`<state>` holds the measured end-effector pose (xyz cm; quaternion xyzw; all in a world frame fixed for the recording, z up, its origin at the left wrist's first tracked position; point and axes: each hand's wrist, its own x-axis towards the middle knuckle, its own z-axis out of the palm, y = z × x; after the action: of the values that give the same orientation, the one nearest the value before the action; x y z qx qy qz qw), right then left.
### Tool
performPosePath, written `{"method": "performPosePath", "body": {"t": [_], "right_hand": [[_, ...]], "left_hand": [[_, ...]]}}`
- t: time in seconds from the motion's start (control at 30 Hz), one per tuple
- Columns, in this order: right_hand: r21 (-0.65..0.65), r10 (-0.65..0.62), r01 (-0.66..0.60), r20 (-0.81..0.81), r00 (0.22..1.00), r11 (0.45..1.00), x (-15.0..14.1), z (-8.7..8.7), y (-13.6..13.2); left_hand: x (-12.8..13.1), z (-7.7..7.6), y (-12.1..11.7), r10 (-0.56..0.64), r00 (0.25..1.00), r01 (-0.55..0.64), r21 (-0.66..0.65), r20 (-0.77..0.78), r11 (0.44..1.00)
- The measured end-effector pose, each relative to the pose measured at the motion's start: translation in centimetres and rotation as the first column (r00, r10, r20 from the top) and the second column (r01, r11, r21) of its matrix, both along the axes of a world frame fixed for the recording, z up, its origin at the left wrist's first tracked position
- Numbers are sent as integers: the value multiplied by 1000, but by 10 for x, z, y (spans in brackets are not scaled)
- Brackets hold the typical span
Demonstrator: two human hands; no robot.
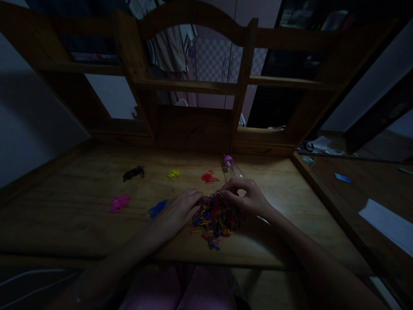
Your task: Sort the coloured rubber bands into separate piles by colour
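A mixed heap of small coloured rubber bands [215, 218] lies on the wooden desk [80, 224] in front of me. My left hand [181, 207] rests on the heap's left edge with its fingers curled into the bands. My right hand [245, 196] sits at the heap's upper right, fingertips pinched together over the bands. What either hand pinches is too small to make out. Sorted little piles lie around: black [133, 173], yellow [174, 173], red [209, 177], pink [119, 202] and blue [157, 209].
A clear bottle with a pink cap [232, 166] lies just behind my right hand. A wooden shelf unit [193, 86] rises at the desk's back. To the right, a second surface holds a blue item [342, 178] and white paper [387, 224]. The room is dim.
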<state>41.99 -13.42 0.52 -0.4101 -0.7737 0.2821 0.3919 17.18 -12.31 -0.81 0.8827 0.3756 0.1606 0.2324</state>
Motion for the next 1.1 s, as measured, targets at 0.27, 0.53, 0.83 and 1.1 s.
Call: {"method": "performPosePath", "body": {"t": [0.27, 0.53, 0.83, 1.1], "right_hand": [[3, -17, 16, 14, 1000, 1000, 0, 1, 0], [10, 87, -88, 88, 992, 996, -2, -1, -4], [1, 163, -164, 98, 982, 986, -8, 1, -10], [24, 145, -149, 115, 983, 989, -10, -1, -11]], "left_hand": [[3, 1, -2, 12, 1000, -12, 31, 5, 999], [6, 29, -11, 57, 994, -54, -40, 94, 998], [15, 40, -21, 177, 968, -161, -96, 181, 982], [17, 36, -22, 249, 941, -221, -144, 227, 965]]}}
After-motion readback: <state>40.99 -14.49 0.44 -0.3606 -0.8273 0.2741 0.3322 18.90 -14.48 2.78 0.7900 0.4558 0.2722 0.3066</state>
